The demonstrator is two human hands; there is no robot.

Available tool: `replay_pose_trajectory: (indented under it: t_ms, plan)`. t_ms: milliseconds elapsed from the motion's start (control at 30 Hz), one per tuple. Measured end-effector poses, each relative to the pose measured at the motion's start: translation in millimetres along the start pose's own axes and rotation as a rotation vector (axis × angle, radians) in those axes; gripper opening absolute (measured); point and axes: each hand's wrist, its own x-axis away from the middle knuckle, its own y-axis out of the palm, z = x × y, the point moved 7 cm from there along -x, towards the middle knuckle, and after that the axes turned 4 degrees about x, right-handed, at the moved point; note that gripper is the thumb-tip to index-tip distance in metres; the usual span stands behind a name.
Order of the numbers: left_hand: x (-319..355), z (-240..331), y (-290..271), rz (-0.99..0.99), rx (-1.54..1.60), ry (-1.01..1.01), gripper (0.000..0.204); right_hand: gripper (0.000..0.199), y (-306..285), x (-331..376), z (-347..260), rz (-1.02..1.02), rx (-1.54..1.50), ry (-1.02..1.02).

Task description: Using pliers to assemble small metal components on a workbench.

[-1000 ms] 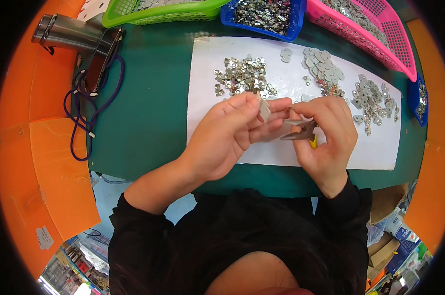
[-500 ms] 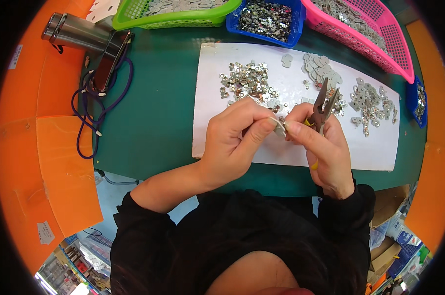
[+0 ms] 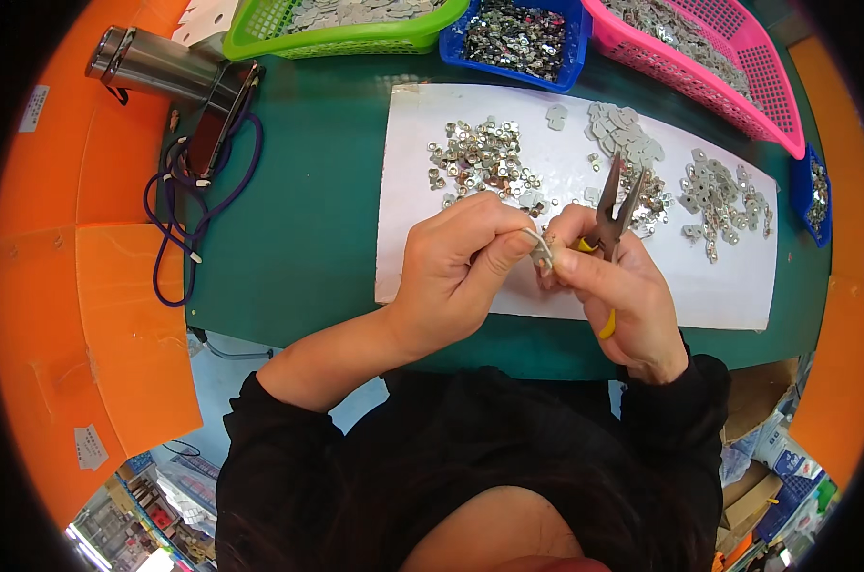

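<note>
**Small metal part pinched over the white sheet**

A green table (image 3: 298,219) carried a white sheet (image 3: 728,296) strewn with heaps of metal pieces (image 3: 480,157). Above its near edge the left hand (image 3: 456,272) pinched a small metal part (image 3: 540,250) between thumb and forefinger — the right hand (image 3: 613,296) touched it too, gripping yellow-handled pliers (image 3: 611,214), jaws apart, pointing away.

tabletop (image 3: 298,238): dark green mat in front of me | white sheet (image 3: 432,191) spread over its middle | orange panels (image 3: 79,315) flank me on both sides | pale blue floor (image 3: 232,381) under the near edge | cardboard boxes (image 3: 756,477) stacked at my right | light: bright, even
</note>
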Motion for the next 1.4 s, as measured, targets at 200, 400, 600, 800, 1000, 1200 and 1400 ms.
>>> replay_pose_trajectory:
  t_ms: [200,400,600,800,1000,1200,1400]
  plan:
    - [2.1,-4.8,0.4,0.011,0.096,-0.085,0.007,0.013,12.5,18.6,-49.7,0.211,1.145,-0.792]
    - [1.6,0.2,-2.1,0.02,0.003,0.008,0.005,0.019,21.8,23.6,-48.5,0.315,1.258,-0.974]
    - [-13.0,19.4,0.8,-0.144,-0.235,0.248,0.013,0.03,22.1,33.4,-56.1,0.433,1.545,-1.104]
    - [-7.0,29.2,5.7,-0.181,-0.534,0.51,0.027,0.035,27.9,37.9,-51.3,0.46,1.731,-1.156]
    - [4.8,39.0,1.9,-0.059,-0.753,0.624,0.04,0.04,27.9,43.1,-53.8,0.484,1.752,-1.154]
    - [0.1,37.8,-3.8,-0.034,-0.701,0.571,0.04,0.04,26.0,43.8,-61.2,0.45,1.86,-1.109]
    - [-6.7,35.1,-5.4,-0.068,-0.482,0.436,0.032,0.039,12.6,54.9,-79.9,0.382,1.818,-1.234]
